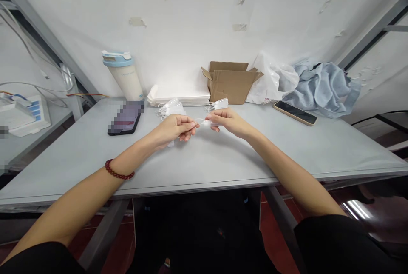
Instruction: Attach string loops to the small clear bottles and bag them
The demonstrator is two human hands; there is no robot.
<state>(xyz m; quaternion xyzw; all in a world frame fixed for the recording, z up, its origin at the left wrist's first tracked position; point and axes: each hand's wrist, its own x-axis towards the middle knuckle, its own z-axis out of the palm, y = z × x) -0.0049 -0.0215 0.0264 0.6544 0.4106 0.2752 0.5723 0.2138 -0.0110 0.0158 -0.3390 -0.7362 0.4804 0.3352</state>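
Just above the middle of the table, my two hands nearly meet. My left hand [180, 128] is closed, its thumb and forefinger pinching a thin white string loop [199, 121]. My right hand [228, 121] is closed round a small white tag at the other end of that loop; fingers hide most of it. Behind my left hand lies a pile of white tags with string loops [172, 109], partly covered by the hand. A smaller bunch of similar tags [219, 104] rests just beyond my right hand.
Along the wall stand a cream tumbler with a blue lid [124, 76], a stack of white sheets [185, 95], an open cardboard box [230, 84], a white plastic bag [270, 80] and light blue cloth [325, 87]. Phones lie left [126, 117] and right [295, 113].
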